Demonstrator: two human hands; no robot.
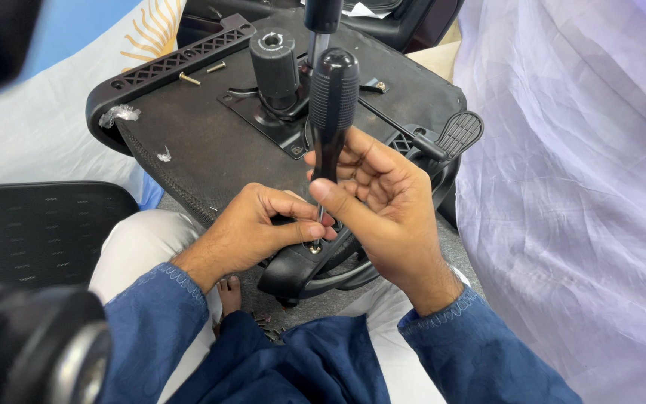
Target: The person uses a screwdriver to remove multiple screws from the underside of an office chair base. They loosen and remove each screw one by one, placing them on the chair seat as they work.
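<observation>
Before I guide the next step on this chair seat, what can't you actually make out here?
Head view only:
- Screwdriver tip and the screw: hidden behind the left hand and right hand.
- Armrest bracket: partly covered by both hands.
- Seat underside: far edge cut off at the top.
- Bottom-left dark object: too blurred to identify.

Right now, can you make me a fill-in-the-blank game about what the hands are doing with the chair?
1. The right hand holds a screwdriver with a ____ handle.
2. The left hand pinches near the screwdriver's ____.
3. The office chair seat lies ____ side up.
4. Two loose screws lie on the seat near its ____ armrest.

Missing words: black; tip; under; black
</observation>
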